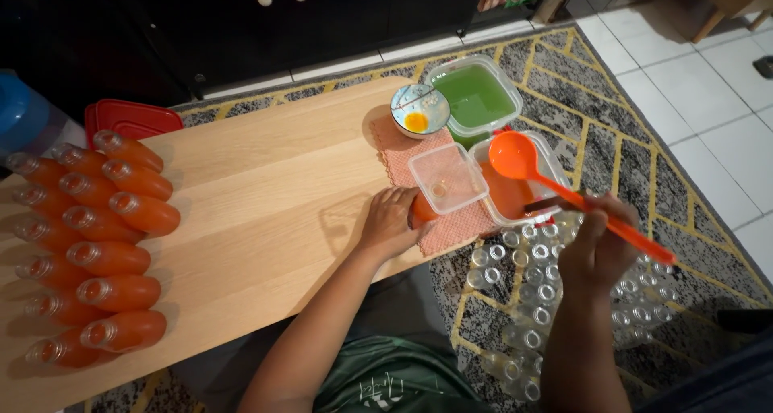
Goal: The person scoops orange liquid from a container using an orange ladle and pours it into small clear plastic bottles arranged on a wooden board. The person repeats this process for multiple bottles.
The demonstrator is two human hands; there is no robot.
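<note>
My left hand [390, 222] grips a small bottle of orange liquid [422, 209] that stands on a pink mat [451, 220] at the near edge of a low wooden table [266, 196]. A square clear funnel-like tub [447, 177] sits over the bottle's top. My right hand [596, 248] holds an orange ladle [515, 157] by its long handle, the bowl raised above a clear container of orange liquid [509, 194].
A container of green liquid [475, 97] and a small bowl with a yellow blob [419, 110] stand behind. Several filled orange bottles [97, 252] lie on the table's left. Empty clear bottles [547, 284] crowd the patterned rug. A red lid [129, 119] lies far left.
</note>
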